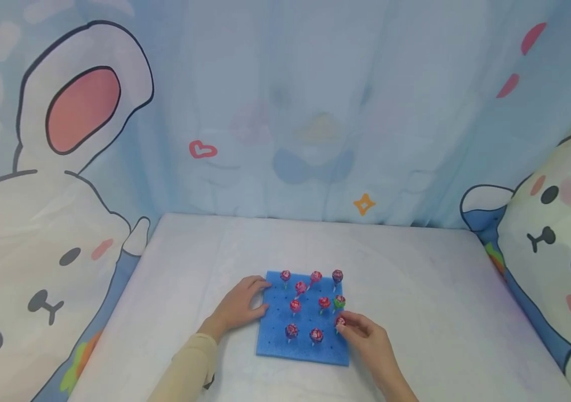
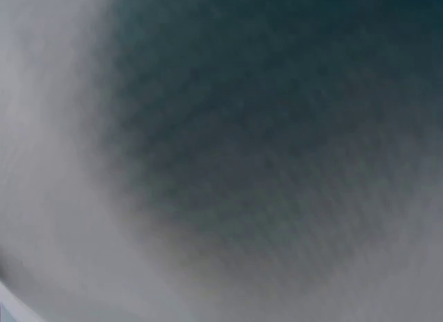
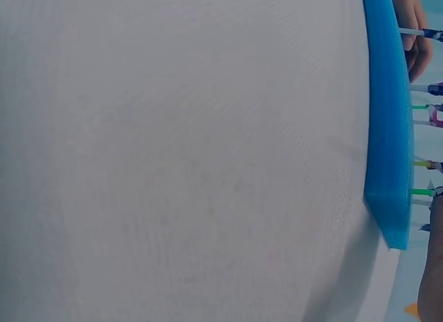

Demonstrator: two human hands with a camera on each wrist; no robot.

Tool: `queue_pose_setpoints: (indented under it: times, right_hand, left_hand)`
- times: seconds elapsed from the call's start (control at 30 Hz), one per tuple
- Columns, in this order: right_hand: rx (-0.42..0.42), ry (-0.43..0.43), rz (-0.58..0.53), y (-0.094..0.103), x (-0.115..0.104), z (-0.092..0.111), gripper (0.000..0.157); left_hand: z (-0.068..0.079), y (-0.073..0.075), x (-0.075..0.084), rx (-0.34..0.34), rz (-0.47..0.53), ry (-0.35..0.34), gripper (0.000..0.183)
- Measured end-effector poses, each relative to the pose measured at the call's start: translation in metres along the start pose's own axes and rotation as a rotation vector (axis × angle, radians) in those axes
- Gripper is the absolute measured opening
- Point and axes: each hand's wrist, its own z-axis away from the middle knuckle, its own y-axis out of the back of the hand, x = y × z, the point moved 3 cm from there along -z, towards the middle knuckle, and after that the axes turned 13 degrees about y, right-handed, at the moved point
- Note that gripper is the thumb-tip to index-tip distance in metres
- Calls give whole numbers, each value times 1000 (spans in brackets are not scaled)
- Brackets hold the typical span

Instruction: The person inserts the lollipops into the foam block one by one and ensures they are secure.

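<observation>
A blue foam board (image 1: 277, 340) lies on the table, with several wrapped lollipops standing in it on their sticks. My left hand (image 1: 239, 304) rests at the board's left edge, thumb and fingers spread against it. Near the right edge, my right hand (image 1: 368, 338) pinches a red-wrapped lollipop (image 1: 340, 321) between thumb and fingers. Just behind that one stands a green-and-red lollipop (image 1: 339, 302). Seen side-on in the right wrist view, the board (image 3: 389, 128) has sticks rising from its top face. The left wrist view holds only a dark blur.
White cloth covers the table (image 1: 416, 279) around the board. Behind it hangs a pale blue curtain (image 1: 315, 67). Cartoon animals are printed on the hangings at the left (image 1: 24, 251) and right (image 1: 557, 234) sides.
</observation>
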Motion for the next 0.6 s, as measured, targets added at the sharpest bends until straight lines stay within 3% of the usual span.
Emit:
queue_pose_setpoints:
  times: [0.3, 0.43, 0.6]
  right_hand:
    - [8, 9, 7, 13, 1, -5, 51]
    - [13, 48, -2, 22, -1, -13, 52]
    - [64, 162, 43, 35, -2, -36, 50]
  left_hand:
    - [-2, -1, -1, 23, -5, -23, 50]
    - [-2, 2, 0, -4, -8, -6, 49]
    - [-6, 11, 0, -9, -1, 42, 44]
